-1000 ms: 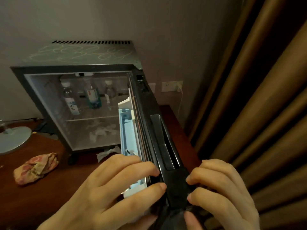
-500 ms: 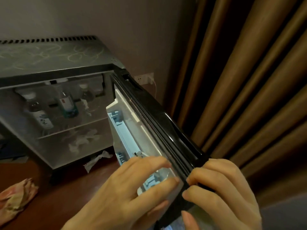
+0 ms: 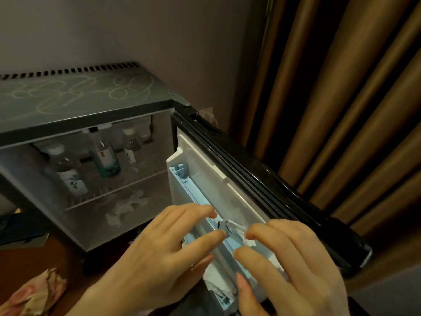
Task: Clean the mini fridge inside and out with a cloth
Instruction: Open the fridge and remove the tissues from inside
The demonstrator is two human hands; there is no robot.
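mini fridge (image 3: 75, 99) stands open, scribbled top, seemingly tissue-littered inside.

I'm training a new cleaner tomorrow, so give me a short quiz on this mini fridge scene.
1. True or false: the fridge door is shut.
2. How many bottles stand on the upper shelf? A one, B three, C five.
3. Fill in: the left hand and the right hand are over a crumpled white scrap lying in the ____.
Key: 1 false, it stands open. 2 B. 3 door shelf.
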